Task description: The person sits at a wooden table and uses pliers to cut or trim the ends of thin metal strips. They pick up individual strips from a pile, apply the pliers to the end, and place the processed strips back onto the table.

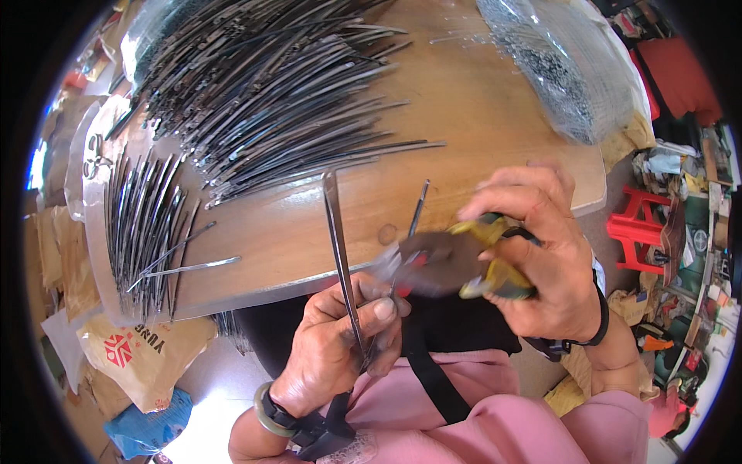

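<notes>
My left hand is closed on a long slim dark metal strip, which rises from between thumb and fingers with its rounded end up. A second thin metal piece slants up from the same fingertips; whether the two are joined is hidden. In my right hand are pliers with yellow and dark green handles. Their jaws, smeared by motion, point left and lie close to my left fingertips and the second piece. I cannot tell if the jaws touch it.
A large heap of dark metal strips covers the far left of the wooden table. A smaller bunch lies at the left edge. Clear plastic bags of small metal parts sit far right. A red stool stands beyond the table.
</notes>
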Demonstrator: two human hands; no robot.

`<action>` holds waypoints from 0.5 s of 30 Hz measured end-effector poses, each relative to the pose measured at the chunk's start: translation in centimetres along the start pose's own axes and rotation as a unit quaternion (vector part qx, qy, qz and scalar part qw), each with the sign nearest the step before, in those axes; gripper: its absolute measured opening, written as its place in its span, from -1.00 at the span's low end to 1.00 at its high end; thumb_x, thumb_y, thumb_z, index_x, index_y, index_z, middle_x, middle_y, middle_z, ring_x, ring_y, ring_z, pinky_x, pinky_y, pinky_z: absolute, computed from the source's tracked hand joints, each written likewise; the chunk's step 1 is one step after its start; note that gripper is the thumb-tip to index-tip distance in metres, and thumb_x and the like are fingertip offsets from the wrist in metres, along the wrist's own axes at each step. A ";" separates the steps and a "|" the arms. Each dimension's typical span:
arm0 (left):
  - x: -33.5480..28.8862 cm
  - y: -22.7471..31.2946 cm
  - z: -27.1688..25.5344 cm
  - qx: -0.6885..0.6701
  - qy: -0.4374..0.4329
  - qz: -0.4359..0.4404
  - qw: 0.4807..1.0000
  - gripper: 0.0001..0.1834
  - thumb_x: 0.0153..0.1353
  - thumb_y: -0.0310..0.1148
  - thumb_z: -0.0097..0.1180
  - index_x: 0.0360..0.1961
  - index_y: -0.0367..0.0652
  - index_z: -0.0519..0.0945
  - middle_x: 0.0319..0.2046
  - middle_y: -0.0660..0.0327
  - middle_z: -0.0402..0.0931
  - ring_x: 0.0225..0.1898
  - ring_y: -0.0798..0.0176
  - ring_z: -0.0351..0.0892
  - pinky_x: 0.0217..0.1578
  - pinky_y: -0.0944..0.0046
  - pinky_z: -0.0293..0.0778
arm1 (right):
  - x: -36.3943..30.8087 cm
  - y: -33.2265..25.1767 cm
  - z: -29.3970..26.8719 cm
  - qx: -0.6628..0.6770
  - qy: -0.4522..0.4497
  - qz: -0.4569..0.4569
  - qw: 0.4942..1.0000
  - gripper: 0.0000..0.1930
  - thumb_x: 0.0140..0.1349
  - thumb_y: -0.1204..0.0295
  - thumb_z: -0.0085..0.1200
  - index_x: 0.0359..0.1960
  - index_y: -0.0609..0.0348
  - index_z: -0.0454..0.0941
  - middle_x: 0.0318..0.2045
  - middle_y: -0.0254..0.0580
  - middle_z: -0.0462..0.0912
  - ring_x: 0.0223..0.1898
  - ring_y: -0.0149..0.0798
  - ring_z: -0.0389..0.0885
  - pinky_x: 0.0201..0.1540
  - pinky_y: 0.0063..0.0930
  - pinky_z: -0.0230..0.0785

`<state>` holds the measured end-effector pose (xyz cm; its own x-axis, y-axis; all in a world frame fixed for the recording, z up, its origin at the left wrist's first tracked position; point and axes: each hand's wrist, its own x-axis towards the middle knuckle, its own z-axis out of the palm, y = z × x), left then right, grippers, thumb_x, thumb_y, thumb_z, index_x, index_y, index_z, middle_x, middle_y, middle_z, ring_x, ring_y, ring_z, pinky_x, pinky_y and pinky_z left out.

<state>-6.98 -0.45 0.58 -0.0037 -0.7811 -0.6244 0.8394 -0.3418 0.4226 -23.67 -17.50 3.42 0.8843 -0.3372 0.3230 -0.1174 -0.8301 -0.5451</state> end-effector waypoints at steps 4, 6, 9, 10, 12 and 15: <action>0.3 -0.7 -0.1 0.014 0.030 0.100 0.994 -0.83 0.26 -0.39 0.17 -0.28 -0.28 0.50 -0.66 0.16 0.33 -0.78 0.30 0.24 -0.78 0.36 0.16 | -2.4 0.1 0.0 0.073 -0.062 0.090 0.991 -0.64 -0.05 0.28 0.41 -0.39 0.31 0.57 -0.06 -0.01 0.57 -0.10 0.03 0.53 0.02 -0.13 0.28; 0.0 -0.7 0.3 0.076 0.037 0.159 0.984 -0.80 0.29 -0.36 0.16 -0.28 -0.31 0.49 -0.66 0.16 0.34 -0.76 0.33 0.26 -0.76 0.38 0.18 | -2.9 0.1 0.1 0.139 -0.089 0.121 0.979 -0.60 -0.21 0.42 0.44 -0.27 0.28 0.63 -0.03 -0.07 0.56 -0.11 -0.03 0.55 0.04 -0.14 0.23; -0.6 -0.7 0.6 0.160 0.030 0.231 0.959 -0.78 0.33 -0.36 0.15 -0.26 -0.33 0.48 -0.64 0.16 0.38 -0.73 0.38 0.28 -0.70 0.41 0.21 | -2.7 0.0 0.4 0.190 -0.124 0.118 0.967 -0.60 -0.12 0.33 0.45 -0.28 0.31 0.63 0.01 0.00 0.56 -0.06 0.01 0.58 0.02 -0.21 0.37; -0.6 -0.6 0.7 0.168 0.034 0.233 0.957 -0.79 0.33 -0.36 0.14 -0.26 -0.33 0.48 -0.63 0.17 0.39 -0.73 0.39 0.28 -0.69 0.41 0.22 | -2.7 -0.1 0.5 0.207 -0.135 0.123 0.961 -0.60 -0.09 0.28 0.46 -0.31 0.33 0.63 0.01 0.02 0.57 -0.04 0.03 0.59 0.00 -0.22 0.40; -0.6 -0.4 0.8 0.182 0.040 0.236 0.954 -0.81 0.34 -0.37 0.14 -0.25 -0.32 0.48 -0.62 0.18 0.41 -0.72 0.40 0.29 -0.67 0.42 0.23 | -2.3 -0.3 0.4 0.188 -0.151 0.100 0.965 -0.62 -0.08 0.34 0.45 -0.27 0.29 0.61 0.02 0.00 0.56 -0.03 0.03 0.60 -0.06 -0.28 0.46; -0.6 -0.6 0.5 0.202 0.041 0.231 0.951 -0.86 0.35 -0.44 0.10 -0.25 -0.33 0.49 -0.59 0.17 0.46 -0.70 0.43 0.31 -0.64 0.44 0.24 | -2.7 -0.2 1.0 0.156 -0.171 0.056 0.971 -0.60 -0.12 0.43 0.40 -0.24 0.31 0.53 -0.01 0.02 0.53 -0.10 0.07 0.61 -0.15 -0.27 0.51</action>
<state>-7.80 -0.07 1.02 0.3704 -0.8591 -0.3532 0.4639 -0.1583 0.8716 -25.59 -15.99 1.86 0.9783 -0.2073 0.0015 -0.1267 -0.6035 -0.7872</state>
